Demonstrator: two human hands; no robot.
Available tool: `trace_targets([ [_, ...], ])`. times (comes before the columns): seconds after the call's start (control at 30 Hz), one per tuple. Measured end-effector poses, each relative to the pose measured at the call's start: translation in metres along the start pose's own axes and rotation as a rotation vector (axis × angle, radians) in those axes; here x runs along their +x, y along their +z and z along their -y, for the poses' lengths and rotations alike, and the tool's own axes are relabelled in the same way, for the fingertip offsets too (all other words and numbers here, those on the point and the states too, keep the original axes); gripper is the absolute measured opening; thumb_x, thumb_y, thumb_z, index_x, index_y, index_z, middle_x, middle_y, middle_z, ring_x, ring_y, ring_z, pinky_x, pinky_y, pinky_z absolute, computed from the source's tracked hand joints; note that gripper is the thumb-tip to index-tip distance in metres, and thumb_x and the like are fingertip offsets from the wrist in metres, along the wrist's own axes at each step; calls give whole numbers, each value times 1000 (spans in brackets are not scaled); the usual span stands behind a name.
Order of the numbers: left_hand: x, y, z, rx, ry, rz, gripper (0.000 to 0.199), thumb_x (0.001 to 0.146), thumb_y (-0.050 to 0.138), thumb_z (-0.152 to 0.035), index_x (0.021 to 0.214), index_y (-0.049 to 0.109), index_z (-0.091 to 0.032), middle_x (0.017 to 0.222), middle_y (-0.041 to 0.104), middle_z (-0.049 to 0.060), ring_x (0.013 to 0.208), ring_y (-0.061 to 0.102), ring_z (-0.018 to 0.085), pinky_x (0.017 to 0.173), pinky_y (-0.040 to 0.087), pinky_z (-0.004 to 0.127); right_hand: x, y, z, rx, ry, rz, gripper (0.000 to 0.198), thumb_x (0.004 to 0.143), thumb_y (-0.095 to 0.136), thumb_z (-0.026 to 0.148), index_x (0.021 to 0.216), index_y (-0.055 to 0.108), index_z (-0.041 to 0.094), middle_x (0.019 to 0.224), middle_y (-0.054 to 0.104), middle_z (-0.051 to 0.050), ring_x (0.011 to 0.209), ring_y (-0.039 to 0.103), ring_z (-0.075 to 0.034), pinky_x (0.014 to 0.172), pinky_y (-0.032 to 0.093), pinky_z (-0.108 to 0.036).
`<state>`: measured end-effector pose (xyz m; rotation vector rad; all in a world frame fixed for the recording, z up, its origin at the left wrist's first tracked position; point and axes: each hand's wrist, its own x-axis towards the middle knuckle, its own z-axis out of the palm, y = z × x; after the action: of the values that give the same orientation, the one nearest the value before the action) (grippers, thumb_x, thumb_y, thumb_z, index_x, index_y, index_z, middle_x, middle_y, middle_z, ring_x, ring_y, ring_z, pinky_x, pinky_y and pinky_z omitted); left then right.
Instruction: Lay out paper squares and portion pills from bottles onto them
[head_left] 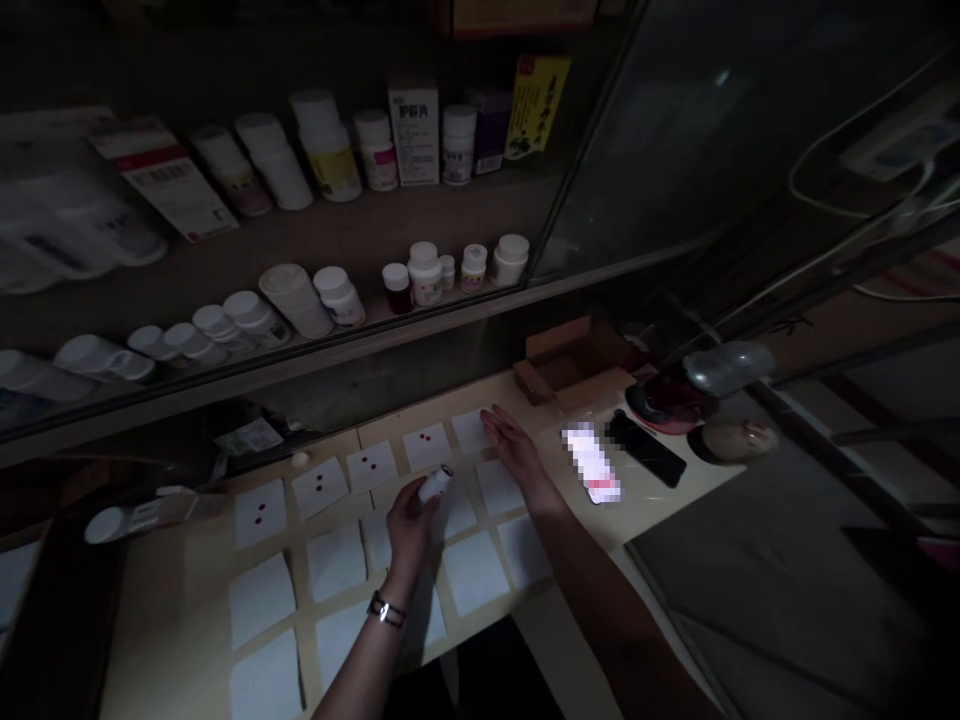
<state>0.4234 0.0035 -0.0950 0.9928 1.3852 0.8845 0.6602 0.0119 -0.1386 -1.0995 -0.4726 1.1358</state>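
Take the small white bottle (433, 487) as dial center. The left hand (409, 515) is closed around it, holding it tilted above the counter (176, 600), mouth toward 1 o'clock. The right hand (512, 440), at 2 o'clock, has its fingers extended at the edge of a white sheet (466, 432); nothing shows in its grasp, and fingertip contact cannot be confirmed. Four sheets between 9 and 12 o'clock each carry two small red pieces (425, 437); none shows on the exposed part of the sheet at 1 o'clock. Recommended practice: tilt the bottle gradually so that pieces come out singly; position the mouth low, as round pieces would likely roll; steady the paper lightly; verify each count closely in this dim light.
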Motion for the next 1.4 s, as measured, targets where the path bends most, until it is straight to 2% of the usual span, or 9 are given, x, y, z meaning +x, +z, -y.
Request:
trace_targets([
  [0.13,-3,14,4,54,33,-6,39,58,75,-31,94,69,-18,99,71,8,94,64,24,85,49,34,11,-3,-5,-519,-200,33,50,81,43,18,130,48,18,135,50,-12,125,46,-22,108,32,-46],
  [0.23,-3,23,5,89,45,-11,37,60,74,-33,94,69,-18,99,71,8,94,64,25,85,49,36,21,1,-12,-982,-316,264,66,72,39,2,136,42,17,144,38,-11,133,35,-19,113,23,-43],
  [0.37,-1,32,8,87,41,-29,38,62,73,-33,96,69,-18,101,70,9,96,64,25,86,49,37,36,7,-19,-1399,-335,519,81,62,38,-7,141,31,11,147,30,-15,137,27,-18,115,14,-45],
  [0.5,3,35,13,86,32,-32,39,62,73,-33,98,68,-18,103,70,9,99,63,25,87,49,37,45,8,-25,-1528,-347,611,74,66,37,-8,138,36,9,146,32,-16,138,23,-19,114,14,-44],
  [0.8,8,28,16,69,14,-92,39,61,74,-32,98,69,-19,102,70,8,98,63,24,90,47,37,45,4,-24,-1558,-364,608,70,74,35,-5,142,30,14,147,32,-13,139,20,-20,112,16,-49],
  [0.97,9,23,20,54,10,-91,40,62,74,-34,98,68,-18,103,70,8,97,63,24,88,47,36,42,7,-10,-1368,-348,522,71,74,39,-1,143,28,15,146,35,-12,139,20,-20,114,14,-48],
  [1.17,7,15,6,40,31,-71,40,61,74,-31,98,68,-17,102,70,9,96,63,24,88,47,36,20,12,31,-655,-285,5,48,90,34,28,137,40,18,141,44,-10,132,36,-19,112,24,-43],
  [1.23,3,12,-3,16,59,-51,38,61,73,-30,97,68,-17,101,70,9,95,64,23,88,48,35,-1,25,33,-424,-172,-26,46,86,46,37,128,51,20,135,50,-10,128,43,-21,110,29,-43],
  [1.4,-22,-11,-21,38,136,-30,33,59,73,-30,90,69,-17,97,69,9,93,63,23,80,52,34,-70,81,2,109,211,95,40,74,65,37,111,63,22,122,61,-11,116,55,-25,100,41,-42],
])
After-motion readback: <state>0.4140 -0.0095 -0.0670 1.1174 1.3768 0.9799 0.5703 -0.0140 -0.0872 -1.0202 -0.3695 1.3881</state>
